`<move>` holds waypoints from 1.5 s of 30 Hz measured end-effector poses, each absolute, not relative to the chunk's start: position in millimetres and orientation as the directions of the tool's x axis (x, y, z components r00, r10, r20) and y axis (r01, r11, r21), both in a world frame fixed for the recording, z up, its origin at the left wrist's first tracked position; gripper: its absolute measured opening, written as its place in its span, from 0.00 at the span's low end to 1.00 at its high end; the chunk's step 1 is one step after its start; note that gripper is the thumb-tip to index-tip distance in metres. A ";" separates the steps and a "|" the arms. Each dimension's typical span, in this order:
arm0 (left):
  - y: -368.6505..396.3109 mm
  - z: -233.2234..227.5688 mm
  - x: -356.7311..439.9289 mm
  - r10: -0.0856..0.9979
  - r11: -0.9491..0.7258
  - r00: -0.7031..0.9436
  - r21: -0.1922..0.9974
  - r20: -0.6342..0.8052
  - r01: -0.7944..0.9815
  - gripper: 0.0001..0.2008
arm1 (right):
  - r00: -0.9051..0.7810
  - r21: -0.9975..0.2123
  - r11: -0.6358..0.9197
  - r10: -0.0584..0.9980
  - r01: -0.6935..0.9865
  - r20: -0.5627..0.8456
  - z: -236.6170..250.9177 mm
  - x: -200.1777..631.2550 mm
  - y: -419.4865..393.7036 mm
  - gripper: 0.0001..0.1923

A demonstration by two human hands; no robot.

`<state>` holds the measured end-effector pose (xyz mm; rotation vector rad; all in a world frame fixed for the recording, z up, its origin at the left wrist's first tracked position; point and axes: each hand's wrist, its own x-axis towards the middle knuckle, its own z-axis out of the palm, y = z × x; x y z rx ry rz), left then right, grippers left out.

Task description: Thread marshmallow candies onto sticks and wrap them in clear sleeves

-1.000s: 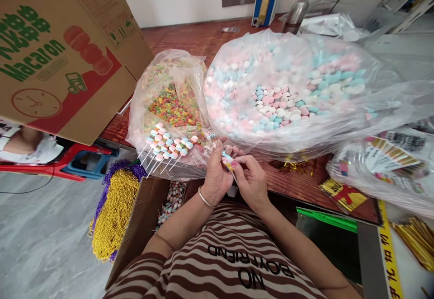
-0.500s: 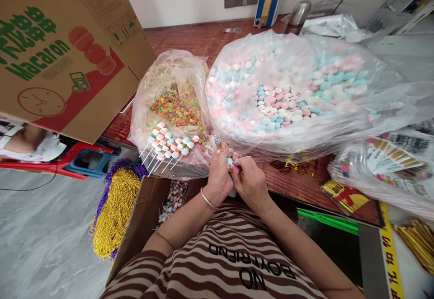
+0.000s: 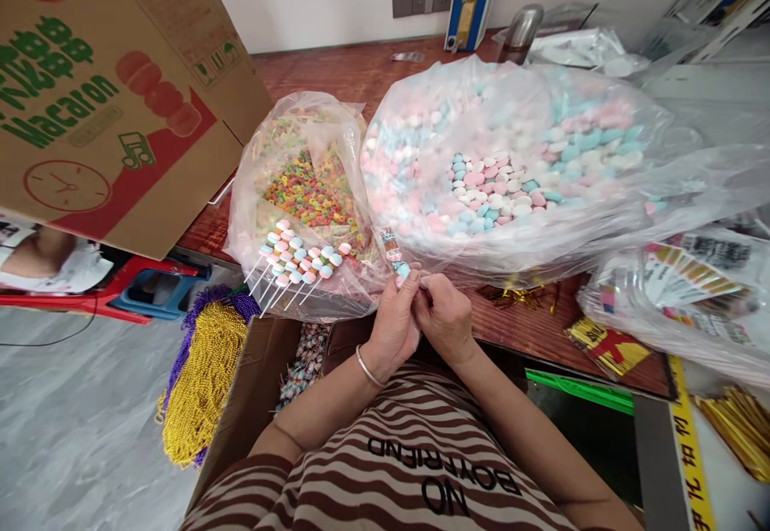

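Observation:
My left hand [image 3: 392, 329] is closed around a candy skewer in a printed clear wrapper [image 3: 392, 245], whose top sticks up past the thumb. Blue and pink pieces show through the plastic. Pressed against it, my right hand [image 3: 443, 314] has its fingers curled in at the wrapper's lower end, which they hide. Just left of the hands, several unwrapped candy skewers [image 3: 296, 257] with white sticks lie on a clear bag of small coloured ring candies [image 3: 310, 190]. Behind my right hand spreads a large clear bag of pink, white and blue candies [image 3: 493, 186].
A tall Macaron carton [image 3: 138, 114] stands at left. Below the table edge, an open box [image 3: 232, 403] holds wrapped skewers [image 3: 304, 366]. Yellow and purple bead strands [image 3: 204, 378] hang beside it. A pack of gold ties [image 3: 607, 345] and plastic wrappers [image 3: 691, 282] lie at right.
The wrapped skewer now points upright, with more of its printed top showing above my left hand. My right hand has closed in against the left at the lower end. The view has shifted slightly.

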<state>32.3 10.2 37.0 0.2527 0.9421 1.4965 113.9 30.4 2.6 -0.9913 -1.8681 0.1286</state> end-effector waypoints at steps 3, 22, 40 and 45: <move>3.1 32.7 29.3 0.928 0.184 -0.100 0.673 -0.360 -0.716 0.13 | -0.186 -0.472 0.657 0.678 0.588 0.711 2.8 121.5 32.7 0.06; 4.5 21.8 20.6 0.891 0.177 -0.136 0.608 -0.432 -0.774 0.11 | -0.295 -0.416 0.705 0.652 0.575 0.698 6.0 125.4 23.7 0.13; 2.4 28.3 12.8 0.961 0.183 0.000 0.634 -0.277 -0.751 0.14 | -0.110 -0.974 0.186 0.974 -0.128 0.201 5.7 118.7 16.6 0.08; 5.3 18.3 7.6 0.951 0.231 0.020 0.662 -0.309 -0.713 0.19 | -0.282 -0.896 -0.148 0.959 -0.419 -0.026 15.4 112.4 12.3 0.09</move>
